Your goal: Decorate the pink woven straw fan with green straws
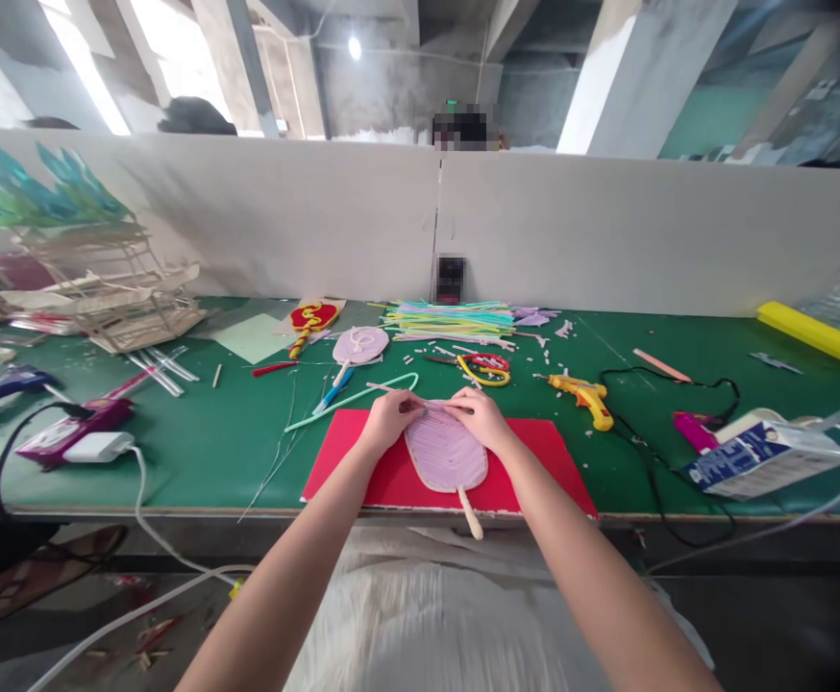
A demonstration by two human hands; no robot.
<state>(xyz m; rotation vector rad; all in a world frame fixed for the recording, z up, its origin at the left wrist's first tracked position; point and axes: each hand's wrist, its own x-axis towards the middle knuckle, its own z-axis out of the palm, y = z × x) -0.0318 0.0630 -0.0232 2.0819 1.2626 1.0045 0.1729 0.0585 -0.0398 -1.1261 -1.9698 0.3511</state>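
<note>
A lilac round fan (447, 454), its face covered in rows of fuzzy strips and its rim cream, lies on a red board (542, 471). The cream handle (471, 514) points toward me past the board's front edge. At the fan's upper left edge, my left hand (391, 419) is closed in a pinch, with the end of a thin pinkish pipe cleaner (380, 387) sticking out by its fingers. My right hand (480, 417) pinches at the upper right edge of the fan. Fingers partly hide what lies along that top edge.
Behind the board are scissors (483, 369), a pile of coloured pipe cleaners (449, 321), another lilac fan (360, 344) and a red-yellow fan (313, 317). A yellow glue gun (584, 394) and carton (766, 457) lie right; a power strip (74, 432) lies left.
</note>
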